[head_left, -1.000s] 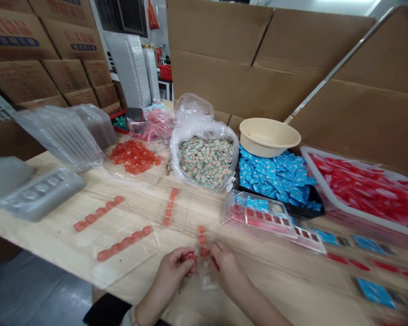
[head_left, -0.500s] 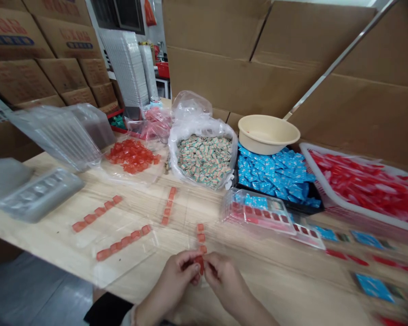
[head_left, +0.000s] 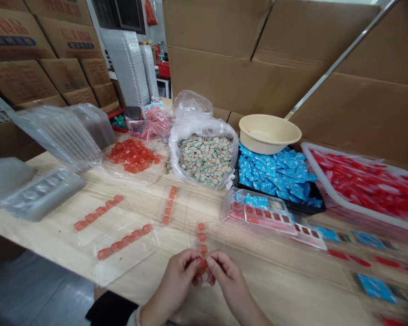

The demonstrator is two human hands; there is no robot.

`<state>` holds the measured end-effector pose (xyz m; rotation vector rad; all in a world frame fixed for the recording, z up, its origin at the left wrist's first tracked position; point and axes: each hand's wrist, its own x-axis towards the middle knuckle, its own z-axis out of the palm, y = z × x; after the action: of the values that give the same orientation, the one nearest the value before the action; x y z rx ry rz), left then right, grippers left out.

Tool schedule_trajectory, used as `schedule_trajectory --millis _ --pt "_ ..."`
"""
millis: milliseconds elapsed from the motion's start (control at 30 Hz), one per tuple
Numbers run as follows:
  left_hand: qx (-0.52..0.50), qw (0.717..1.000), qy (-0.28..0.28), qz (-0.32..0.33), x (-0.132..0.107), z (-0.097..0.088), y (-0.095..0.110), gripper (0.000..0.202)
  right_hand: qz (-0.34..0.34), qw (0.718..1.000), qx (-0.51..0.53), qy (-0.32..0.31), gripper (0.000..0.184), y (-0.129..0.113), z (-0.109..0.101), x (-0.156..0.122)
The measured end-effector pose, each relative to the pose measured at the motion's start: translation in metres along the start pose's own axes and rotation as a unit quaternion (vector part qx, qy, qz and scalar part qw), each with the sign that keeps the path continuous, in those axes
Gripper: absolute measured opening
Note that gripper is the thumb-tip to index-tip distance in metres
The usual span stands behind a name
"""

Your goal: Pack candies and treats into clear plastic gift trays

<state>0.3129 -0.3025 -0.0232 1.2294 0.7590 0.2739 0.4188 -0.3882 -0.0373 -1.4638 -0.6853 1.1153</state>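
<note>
At the near edge of the worktop (head_left: 292, 283), the left hand (head_left: 177, 277) and right hand (head_left: 227, 278) meet fingertip to fingertip, both pinched closed on one red candy (head_left: 201, 265) held between them. Just beyond the fingertips, a short row of candies (head_left: 201, 237) sits in a clear strip tray. To the left of the hands lie two longer filled strips (head_left: 124, 241), with another (head_left: 168, 206) farther out. Beyond and to the right of the hands lies a filled clear tray (head_left: 258, 213). Farther back are a loose red candy pile (head_left: 132, 155), a bag of green-and-white sweets (head_left: 206, 160), blue packets (head_left: 275, 174) and a beige bowl (head_left: 269, 131).
</note>
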Motion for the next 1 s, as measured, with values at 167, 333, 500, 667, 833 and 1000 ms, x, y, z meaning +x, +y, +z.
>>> schedule_trajectory --millis 167,333,500,667,833,1000 --pt "-0.119 0.99 -0.026 -0.074 0.002 0.004 -0.005 0.034 -0.062 0.997 -0.038 -0.003 0.023 -0.004 -0.002 -0.008" --pt "-0.109 0.986 -0.076 -0.101 0.0 0.005 -0.003 0.038 -0.009 1.0 -0.013 -0.015 0.025 -0.007 -0.012 -0.003" --pt "0.082 0.996 0.007 -0.029 0.0 -0.009 -0.003 0.029 -0.057 0.986 -0.158 0.013 0.011 -0.012 -0.028 0.002" --pt "0.26 0.962 -0.015 0.087 -0.002 -0.01 -0.012 0.025 -0.151 0.914 -0.375 -0.041 0.022 -0.009 -0.024 0.001" --pt "0.335 0.937 -0.018 0.094 0.003 -0.006 -0.027 0.041 -0.21 0.857 -0.464 -0.079 0.033 0.008 -0.015 0.002" --pt "0.371 0.924 -0.024 0.088 0.002 -0.008 -0.026 0.039 -0.229 0.847 -0.473 -0.084 0.035 0.013 -0.02 0.005"
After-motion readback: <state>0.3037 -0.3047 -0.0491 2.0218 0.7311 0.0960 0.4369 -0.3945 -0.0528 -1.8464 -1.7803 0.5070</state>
